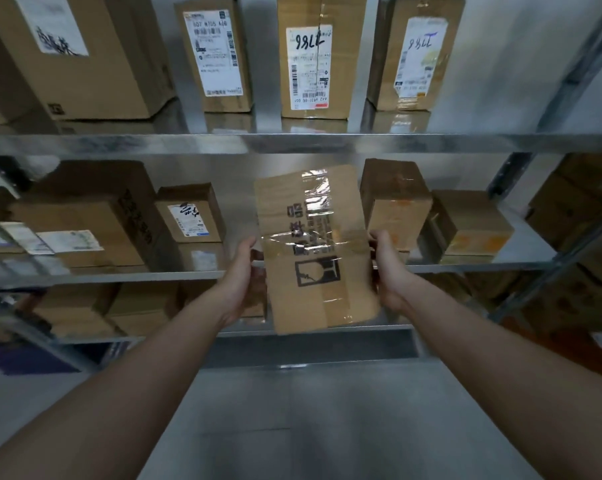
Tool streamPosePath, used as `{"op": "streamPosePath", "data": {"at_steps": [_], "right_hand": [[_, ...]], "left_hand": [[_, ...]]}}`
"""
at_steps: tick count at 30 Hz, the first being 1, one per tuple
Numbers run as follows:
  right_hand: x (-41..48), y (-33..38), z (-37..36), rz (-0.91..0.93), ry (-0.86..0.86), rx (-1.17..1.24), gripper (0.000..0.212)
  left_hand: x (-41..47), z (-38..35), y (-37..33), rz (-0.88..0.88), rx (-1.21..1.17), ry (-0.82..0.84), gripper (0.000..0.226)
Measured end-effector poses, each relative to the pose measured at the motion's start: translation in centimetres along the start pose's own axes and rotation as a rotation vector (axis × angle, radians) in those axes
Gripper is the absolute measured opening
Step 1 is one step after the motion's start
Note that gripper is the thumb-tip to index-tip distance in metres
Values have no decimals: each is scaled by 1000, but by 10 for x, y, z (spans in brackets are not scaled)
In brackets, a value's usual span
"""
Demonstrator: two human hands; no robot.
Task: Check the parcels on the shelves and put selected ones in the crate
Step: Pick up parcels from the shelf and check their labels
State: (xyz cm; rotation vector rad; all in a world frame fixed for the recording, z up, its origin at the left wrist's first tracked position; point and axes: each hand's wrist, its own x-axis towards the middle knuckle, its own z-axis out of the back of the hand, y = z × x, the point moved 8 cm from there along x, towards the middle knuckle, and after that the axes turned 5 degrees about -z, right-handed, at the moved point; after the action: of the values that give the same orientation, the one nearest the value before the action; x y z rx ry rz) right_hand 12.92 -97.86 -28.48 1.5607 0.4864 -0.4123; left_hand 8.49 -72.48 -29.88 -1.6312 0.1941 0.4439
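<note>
head view: parcel (313, 251) is held in the air before the middle shelf (466, 268), long axis upright and slightly tilted, gripped at its side edges by left hand (242, 275) and right hand (388, 268) (thumbs at the front), both equally near. crate is not seen.

The parcel (313, 258) at the centre is brown cardboard with black printed characters, a black broken-glass emblem and glossy clear tape bands. The shelves (292, 143) are silvery grey metal. At twelve o'clock a brown box (313, 57) bears a white label with black handwriting and barcodes. At three o'clock a tan box (472, 230) shows orange patches.
</note>
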Motion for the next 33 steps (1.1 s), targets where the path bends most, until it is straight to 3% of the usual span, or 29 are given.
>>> {"op": "streamPosePath", "data": {"at_steps": [9,15,19,23,27,31,33], "right_hand": [[-19,23,29,65,17,-17,50],[-14,24,34,101,1,-97,58],[-18,18,31,99,27,-175,83],[-22,11,27,111,73,-166,77],[-25,5,29,102,105,-124,109],[-24,3,27,79,151,-108,56],[-19,4,29,87,153,-110,52]], "left_hand": [[-16,-10,-8,38,-254,7,92],[-19,-5,-15,58,-245,-37,98],[-21,-6,-11,55,-209,18,84],[-29,-6,-12,32,-189,19,78],[-26,-1,-11,-6,-165,21,76],[-23,7,-13,-14,-231,48,74],[-23,12,-18,-17,-248,18,76]]}}
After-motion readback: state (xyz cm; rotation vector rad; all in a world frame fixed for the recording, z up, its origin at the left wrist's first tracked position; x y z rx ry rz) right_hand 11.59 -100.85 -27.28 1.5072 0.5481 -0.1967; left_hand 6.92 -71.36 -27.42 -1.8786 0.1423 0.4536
